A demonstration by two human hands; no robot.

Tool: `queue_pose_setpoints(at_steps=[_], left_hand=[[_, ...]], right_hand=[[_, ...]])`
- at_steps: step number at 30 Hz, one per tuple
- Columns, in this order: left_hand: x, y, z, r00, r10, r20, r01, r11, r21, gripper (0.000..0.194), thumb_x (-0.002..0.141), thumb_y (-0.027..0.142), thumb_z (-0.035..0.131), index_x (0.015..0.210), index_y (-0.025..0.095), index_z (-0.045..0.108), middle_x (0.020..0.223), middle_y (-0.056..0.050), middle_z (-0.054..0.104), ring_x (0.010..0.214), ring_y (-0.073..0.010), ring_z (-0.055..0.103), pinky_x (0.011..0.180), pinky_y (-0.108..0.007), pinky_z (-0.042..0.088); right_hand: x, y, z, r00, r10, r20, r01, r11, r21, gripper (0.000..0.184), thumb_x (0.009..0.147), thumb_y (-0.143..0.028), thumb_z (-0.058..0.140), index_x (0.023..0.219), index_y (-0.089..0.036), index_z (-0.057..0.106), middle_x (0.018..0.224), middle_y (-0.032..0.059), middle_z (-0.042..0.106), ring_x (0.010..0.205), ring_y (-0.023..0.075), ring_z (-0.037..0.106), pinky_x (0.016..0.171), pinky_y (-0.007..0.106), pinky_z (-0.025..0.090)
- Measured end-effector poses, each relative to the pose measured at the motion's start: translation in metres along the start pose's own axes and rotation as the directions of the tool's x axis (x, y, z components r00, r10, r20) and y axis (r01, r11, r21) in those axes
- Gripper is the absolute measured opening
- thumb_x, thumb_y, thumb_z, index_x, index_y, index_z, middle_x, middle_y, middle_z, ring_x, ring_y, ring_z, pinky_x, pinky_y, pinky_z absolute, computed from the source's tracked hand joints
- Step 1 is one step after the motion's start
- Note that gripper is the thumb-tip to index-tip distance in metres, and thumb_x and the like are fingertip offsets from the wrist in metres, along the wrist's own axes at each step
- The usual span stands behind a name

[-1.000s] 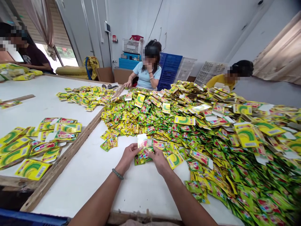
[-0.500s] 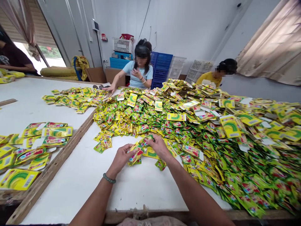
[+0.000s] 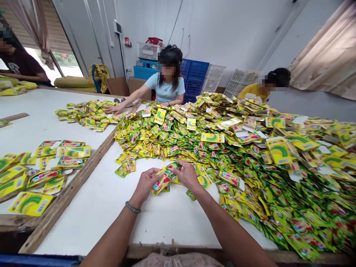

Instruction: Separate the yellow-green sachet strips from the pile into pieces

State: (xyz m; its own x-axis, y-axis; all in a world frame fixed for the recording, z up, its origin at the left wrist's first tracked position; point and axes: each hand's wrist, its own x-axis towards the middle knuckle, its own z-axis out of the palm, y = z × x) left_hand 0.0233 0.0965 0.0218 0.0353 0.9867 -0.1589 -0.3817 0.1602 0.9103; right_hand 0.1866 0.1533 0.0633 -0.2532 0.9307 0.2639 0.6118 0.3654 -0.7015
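Note:
My left hand [image 3: 147, 184] is closed round a small yellow-and-green printed box [image 3: 161, 184], tilted up just above the white table. My right hand [image 3: 188, 175] pinches a small green sachet [image 3: 173, 165] at the upper end of that box. Whether the sachet's lower edge is inside the box is hidden by my fingers. Under and beside my hands lie another yellow packet [image 3: 204, 180] and a green sachet [image 3: 190, 194]. A few loose sachets [image 3: 126, 165] rest to the left of the big heap.
A large heap of sachets [image 3: 250, 207] with flat boxes [image 3: 279, 150] on top spreads to the right. Wooden strips [image 3: 75, 189] divide the table. Filled-looking boxes [image 3: 71, 151] lie at left. A co-worker in light blue [image 3: 168, 89] reaches toward a box pile [image 3: 94, 115]; another wears yellow [image 3: 253, 92].
My hands keep nearly the same hold on box and sachet. The co-worker opposite has lowered one hand from near the face and stretched the other arm over the box pile. The view has shifted slightly.

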Motion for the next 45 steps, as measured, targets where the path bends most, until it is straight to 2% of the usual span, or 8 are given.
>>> queue_pose_setpoints(at_steps=[13,25,34,37,40,41,42,45], left_hand=[[0.000,0.002,-0.006,0.999,0.009,0.032,-0.011,0.998,0.057,0.035,0.067,0.034,0.073,0.094,0.013,0.063,0.081,-0.006,0.071,0.065,-0.0161,0.065,0.061,-0.025,0.049],[-0.003,0.008,-0.006,0.997,-0.067,0.037,0.068,0.997,-0.037,0.033,0.058,0.028,0.079,0.084,0.013,0.066,0.075,-0.005,0.071,0.065,-0.0167,0.065,0.065,-0.027,0.049],[-0.006,0.046,-0.039,0.991,0.059,-0.120,-0.028,0.968,0.248,0.032,0.054,0.032,0.077,0.077,0.013,0.066,0.068,-0.003,0.067,0.058,-0.0148,0.059,0.058,-0.026,0.045],[-0.015,0.088,-0.088,0.869,0.258,-0.421,-0.045,0.890,0.454,0.041,0.061,0.041,0.071,0.089,0.013,0.064,0.078,-0.007,0.067,0.066,-0.0198,0.060,0.062,-0.031,0.047],[-0.018,0.116,-0.129,0.332,0.669,-0.664,0.155,0.656,0.739,0.052,0.070,0.043,0.062,0.112,0.012,0.055,0.105,-0.014,0.061,0.095,-0.0272,0.056,0.081,-0.040,0.044],[-0.016,0.117,-0.135,0.234,0.755,-0.612,0.272,0.554,0.787,0.054,0.071,0.042,0.062,0.115,0.011,0.053,0.111,-0.015,0.058,0.103,-0.0291,0.052,0.087,-0.042,0.040],[-0.013,0.114,-0.138,0.235,0.797,-0.557,0.376,0.454,0.808,0.054,0.071,0.042,0.061,0.114,0.011,0.053,0.113,-0.017,0.056,0.108,-0.0307,0.048,0.091,-0.044,0.037],[0.003,0.084,-0.128,0.524,0.643,-0.559,0.555,0.239,0.796,0.047,0.072,0.048,0.059,0.100,0.010,0.060,0.107,-0.021,0.056,0.109,-0.0356,0.045,0.089,-0.046,0.037]], right_hand=[[-0.001,-0.005,-0.007,0.950,-0.018,0.313,-0.045,0.980,0.194,0.012,0.071,-0.023,0.054,0.074,-0.018,0.065,0.056,-0.0032,0.054,0.055,0.0113,0.048,0.052,0.021,0.032],[-0.009,-0.010,0.001,0.846,0.012,0.532,-0.368,0.736,0.568,0.059,0.074,-0.025,0.055,0.130,-0.024,0.036,0.064,-0.0056,0.056,0.057,0.0115,0.051,0.055,0.023,0.039],[-0.015,-0.025,0.033,0.969,-0.033,0.246,-0.125,0.792,0.598,0.053,0.081,-0.034,0.056,0.130,-0.023,0.037,0.097,0.0062,0.065,0.085,0.0180,0.062,0.077,0.033,0.048],[-0.013,-0.015,0.037,1.000,0.016,0.008,-0.018,0.847,0.532,0.035,0.082,-0.036,0.054,0.113,-0.021,0.051,0.103,0.0090,0.065,0.096,0.0203,0.060,0.086,0.036,0.046],[-0.010,-0.005,0.041,0.996,0.086,-0.010,-0.073,0.898,0.434,0.025,0.081,-0.039,0.054,0.095,-0.019,0.059,0.093,0.0088,0.067,0.088,0.0217,0.062,0.081,0.036,0.048],[-0.011,-0.003,0.044,0.996,0.091,0.004,-0.085,0.912,0.402,0.024,0.081,-0.039,0.054,0.092,-0.018,0.060,0.090,0.0083,0.067,0.085,0.0215,0.063,0.079,0.036,0.049],[-0.012,-0.004,0.048,0.996,0.083,0.024,-0.086,0.924,0.372,0.023,0.081,-0.039,0.053,0.090,-0.018,0.061,0.088,0.0076,0.068,0.082,0.0210,0.063,0.076,0.034,0.049],[-0.019,-0.011,0.057,0.996,-0.004,0.091,-0.023,0.954,0.299,0.021,0.084,-0.034,0.049,0.089,-0.019,0.063,0.085,0.0049,0.068,0.076,0.0185,0.062,0.072,0.031,0.048]])
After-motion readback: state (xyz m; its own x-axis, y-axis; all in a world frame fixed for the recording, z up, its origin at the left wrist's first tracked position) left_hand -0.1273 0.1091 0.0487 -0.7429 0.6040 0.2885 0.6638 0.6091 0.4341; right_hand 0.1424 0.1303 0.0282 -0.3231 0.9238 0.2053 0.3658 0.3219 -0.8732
